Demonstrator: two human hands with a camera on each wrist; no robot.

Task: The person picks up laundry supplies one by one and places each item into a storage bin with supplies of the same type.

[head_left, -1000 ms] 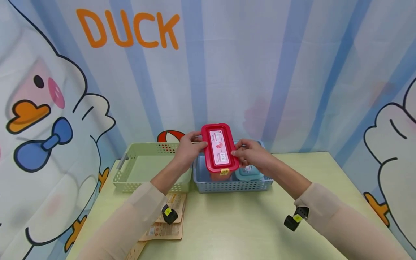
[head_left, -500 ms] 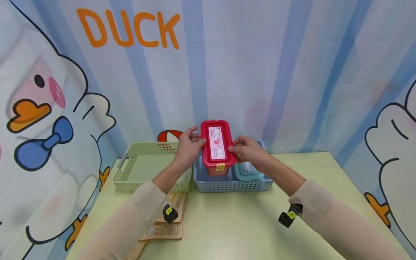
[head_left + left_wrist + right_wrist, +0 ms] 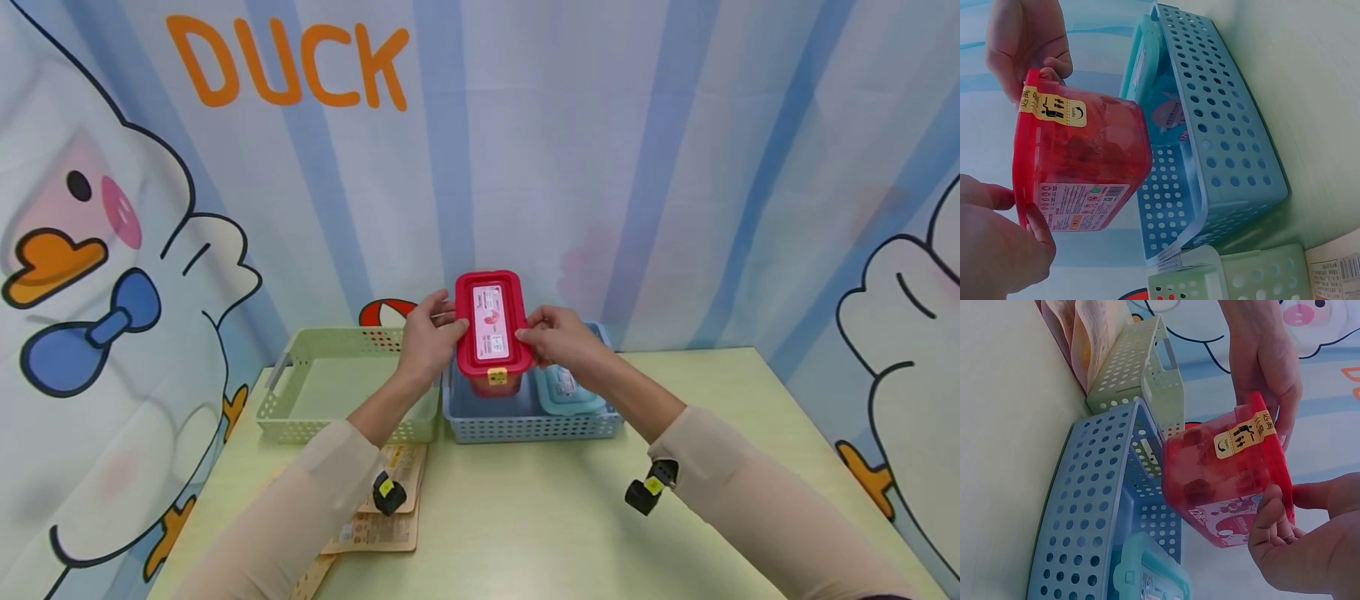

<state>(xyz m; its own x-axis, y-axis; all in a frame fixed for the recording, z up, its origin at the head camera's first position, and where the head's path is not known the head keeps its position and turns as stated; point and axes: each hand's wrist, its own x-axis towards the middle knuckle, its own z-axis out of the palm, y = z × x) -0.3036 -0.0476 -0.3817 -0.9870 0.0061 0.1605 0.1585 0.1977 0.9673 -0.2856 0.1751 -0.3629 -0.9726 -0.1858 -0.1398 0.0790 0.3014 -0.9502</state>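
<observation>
Between my hands is a see-through red plastic container (image 3: 498, 386) with a bright red lid, a white label on top and a yellow seal strip at its front. It hangs over the blue basket (image 3: 536, 429). My left hand (image 3: 426, 343) pinches the lid's left edge, thumb on top and fingers beneath. On the opposite edge my right hand (image 3: 562, 342) pinches the lid the same way. In the right wrist view, reddish pieces show through the container wall (image 3: 1216, 465). A container with a turquoise lid (image 3: 566, 392) sits in the right part of the blue basket, partly behind my right hand.
A light green basket (image 3: 300, 429) stands directly left of the blue one. Several brown printed packets (image 3: 382, 529) lie in front of it, partly under my left sleeve. A curtain with duck pictures (image 3: 540, 167) rises behind the pale table (image 3: 517, 525).
Both hands have carried the red container left and slightly up, away from the turquoise-lidded container, which now shows more. The baskets and packets keep their places on the table.
</observation>
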